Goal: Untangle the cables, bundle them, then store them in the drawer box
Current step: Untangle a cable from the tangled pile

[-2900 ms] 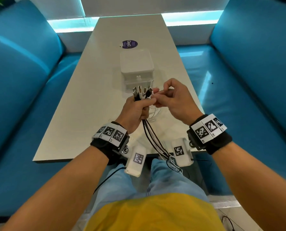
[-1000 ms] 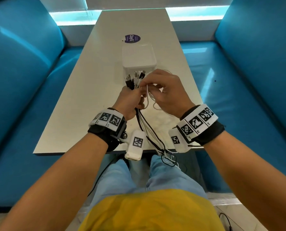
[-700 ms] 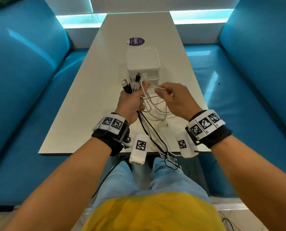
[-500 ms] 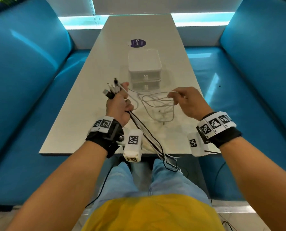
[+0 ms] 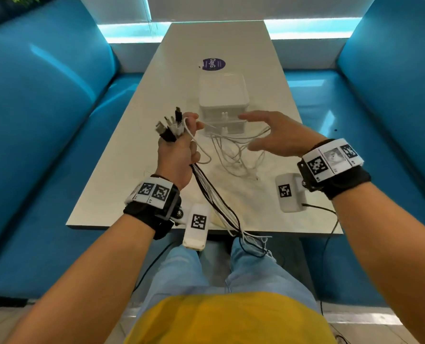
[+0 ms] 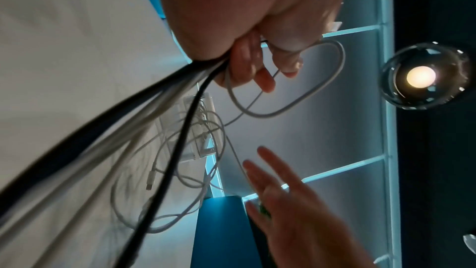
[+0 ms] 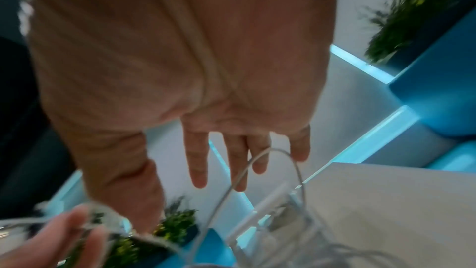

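Presently: untangling, by judgement; bundling and storing not begun.

Cable tails (image 5: 221, 207): black and white, lower centre of the head view, trailing off the table (image 5: 122, 170) edge toward the lap.

Left hand (image 5: 176, 155): centre left, fist curled round the cables, plug ends (image 5: 168, 125) fanned above the knuckles.

Right hand (image 5: 276, 137): centre right, fingers spread and straight, gripping nothing, hovering over the loose white loops (image 5: 236, 155) on the table.

Box (image 5: 222, 95): upper centre, behind the loops; both drawers look closed.

Next move, likely: pinch one white strand and draw it free of the loops.
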Tool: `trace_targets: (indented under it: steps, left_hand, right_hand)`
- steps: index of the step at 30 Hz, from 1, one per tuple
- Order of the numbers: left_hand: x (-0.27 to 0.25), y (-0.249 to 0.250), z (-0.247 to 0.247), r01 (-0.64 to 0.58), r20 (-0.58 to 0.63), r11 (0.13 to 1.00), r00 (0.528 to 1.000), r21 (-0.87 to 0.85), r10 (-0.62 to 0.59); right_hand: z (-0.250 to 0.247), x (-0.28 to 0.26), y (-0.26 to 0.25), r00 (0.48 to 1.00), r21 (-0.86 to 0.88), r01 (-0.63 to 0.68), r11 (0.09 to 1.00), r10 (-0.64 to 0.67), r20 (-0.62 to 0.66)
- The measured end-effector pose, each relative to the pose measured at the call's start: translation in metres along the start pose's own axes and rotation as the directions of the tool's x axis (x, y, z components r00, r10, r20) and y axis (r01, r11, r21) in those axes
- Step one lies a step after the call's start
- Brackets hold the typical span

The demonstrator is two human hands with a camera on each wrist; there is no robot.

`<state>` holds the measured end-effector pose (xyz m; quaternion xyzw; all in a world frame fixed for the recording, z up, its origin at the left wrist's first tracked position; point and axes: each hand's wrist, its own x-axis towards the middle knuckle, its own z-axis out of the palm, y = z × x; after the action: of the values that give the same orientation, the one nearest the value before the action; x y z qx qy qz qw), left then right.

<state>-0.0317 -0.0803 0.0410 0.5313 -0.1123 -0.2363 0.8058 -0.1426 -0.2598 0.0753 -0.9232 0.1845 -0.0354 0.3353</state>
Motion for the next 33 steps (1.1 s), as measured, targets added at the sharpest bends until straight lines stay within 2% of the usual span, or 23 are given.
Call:
trace_targets:
  steps: [4, 7, 9, 11, 15, 18, 20, 22, 26, 29, 31, 33]
  left_hand:
    - [-0.008, 0.002, 0.013, -0.065, 0.114, 0.995, 0.992, 0.079, 0.056]
    - [-0.013, 0.002, 0.017, -0.104, 0.201, 0.992, 0.975, 0.064, 0.089]
    - [-0.013, 0.002, 0.017, -0.121, 0.231, 0.99, 0.968, 0.074, 0.101]
    - [-0.009, 0.001, 0.017, -0.105, 0.199, 0.989, 0.977, 0.106, 0.082]
    - [0.003, -0.003, 0.023, 0.011, 0.121, 0.99, 0.992, 0.144, -0.029]
    - [0.005, -0.001, 0.031, 0.067, 0.142, 0.986, 0.986, 0.155, -0.089]
    - [0.006, -0.001, 0.036, 0.071, 0.164, 0.982, 0.981, 0.176, -0.1]
    - [0.007, -0.004, 0.037, 0.066, 0.162, 0.967, 0.981, 0.248, -0.109]
    - [0.011, -0.011, 0.033, -0.026, 0.177, 0.934, 0.983, 0.356, -0.04]
    - [0.011, -0.023, 0.027, -0.125, 0.211, 0.856, 0.977, 0.502, 0.019]
    - [0.013, -0.036, 0.019, -0.147, 0.201, 0.826, 0.979, 0.544, 0.041]
    - [0.013, -0.041, 0.014, -0.118, 0.144, 0.82, 0.989, 0.56, 0.043]
  right_hand:
    - [0.018, 0.009, -0.028, 0.988, -0.168, 0.088, 0.982, -0.107, -0.112]
    - [0.029, 0.018, -0.032, 0.984, -0.088, 0.123, 0.988, -0.133, -0.116]
    - [0.032, 0.021, -0.029, 0.971, -0.045, 0.165, 0.985, -0.17, -0.167]
    - [0.033, 0.022, -0.027, 0.947, -0.02, 0.208, 0.978, -0.207, -0.244]
    - [0.032, 0.016, -0.027, 0.911, -0.029, 0.222, 0.975, -0.219, -0.349]
    - [0.031, 0.015, -0.021, 0.868, 0.122, 0.308, 0.944, -0.226, -0.443]
    - [0.03, 0.01, -0.021, 0.854, 0.292, 0.355, 0.888, -0.182, -0.487]
    - [0.03, 0.006, -0.022, 0.844, 0.385, 0.392, 0.835, -0.161, -0.512]
    - [0.03, 0.004, -0.025, 0.837, 0.476, 0.398, 0.784, -0.098, -0.538]
    - [0.02, 0.004, -0.03, 0.823, 0.587, 0.432, 0.685, -0.033, -0.566]
    - [0.011, 0.002, -0.035, 0.767, 0.578, 0.505, 0.641, -0.027, -0.641]
    - [0.005, 0.0, -0.035, 0.655, 0.503, 0.603, 0.619, -0.024, -0.756]
